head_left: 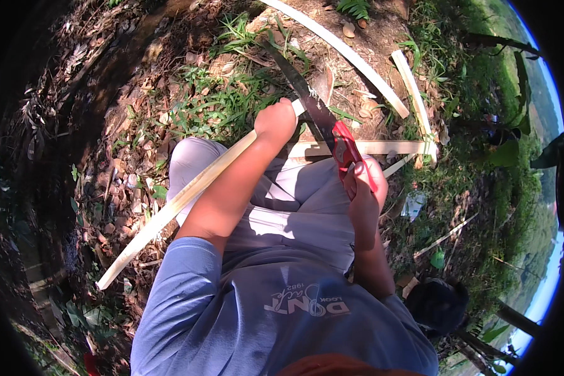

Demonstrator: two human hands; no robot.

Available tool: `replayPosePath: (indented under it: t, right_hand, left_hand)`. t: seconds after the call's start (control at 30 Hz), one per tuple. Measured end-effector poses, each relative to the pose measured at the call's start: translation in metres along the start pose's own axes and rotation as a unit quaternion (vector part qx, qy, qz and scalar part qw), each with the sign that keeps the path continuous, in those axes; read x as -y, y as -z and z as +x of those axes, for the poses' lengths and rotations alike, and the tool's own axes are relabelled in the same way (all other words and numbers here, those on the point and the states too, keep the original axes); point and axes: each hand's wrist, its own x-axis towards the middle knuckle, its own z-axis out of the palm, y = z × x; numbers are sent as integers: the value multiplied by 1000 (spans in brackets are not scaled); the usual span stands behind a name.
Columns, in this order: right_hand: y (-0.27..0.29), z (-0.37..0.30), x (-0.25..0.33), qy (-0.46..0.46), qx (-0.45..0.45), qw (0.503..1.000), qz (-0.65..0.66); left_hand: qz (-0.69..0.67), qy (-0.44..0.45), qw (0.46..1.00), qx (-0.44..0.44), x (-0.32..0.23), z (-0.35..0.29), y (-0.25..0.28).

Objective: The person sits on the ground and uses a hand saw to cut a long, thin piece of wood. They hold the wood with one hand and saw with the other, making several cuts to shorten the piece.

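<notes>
bamboo strip (pixel 188 194) gripped in left hand (pixel 276 122); right hand (pixel 363 188) closed on red-handled machete (pixel 313 103), blade meeting strip. step: shaving. next stroke likely needs a steady grip.

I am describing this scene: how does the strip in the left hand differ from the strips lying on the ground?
The held strip is gripped by the left hand and slants over the lap; the ground strips lie loose on soil. A dark blade meets the held strip only. All are pale and flat.
</notes>
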Motion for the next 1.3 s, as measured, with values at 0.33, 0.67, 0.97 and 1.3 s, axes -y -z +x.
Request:
replayPosePath:
  t: [0.33, 0.67, 0.97, 1.3]
  right_hand:
    - [89, 14, -31, 3, -69, 997, -35]
    - [57, 68, -77, 14, -76, 997, 1]
    - [79, 79, -119, 47, -90, 986, -135]
    - [66, 127, -116, 22, -30, 997, -75]
  left_hand:
    - [-31, -9, 982, 185, -19, 38, -18]
    - [36, -11, 985, 167, -27, 26, -30]
    - [43, 12, 977, 207, -46, 35, -26]
    - [-3, 21, 988, 154, -63, 51, -21]
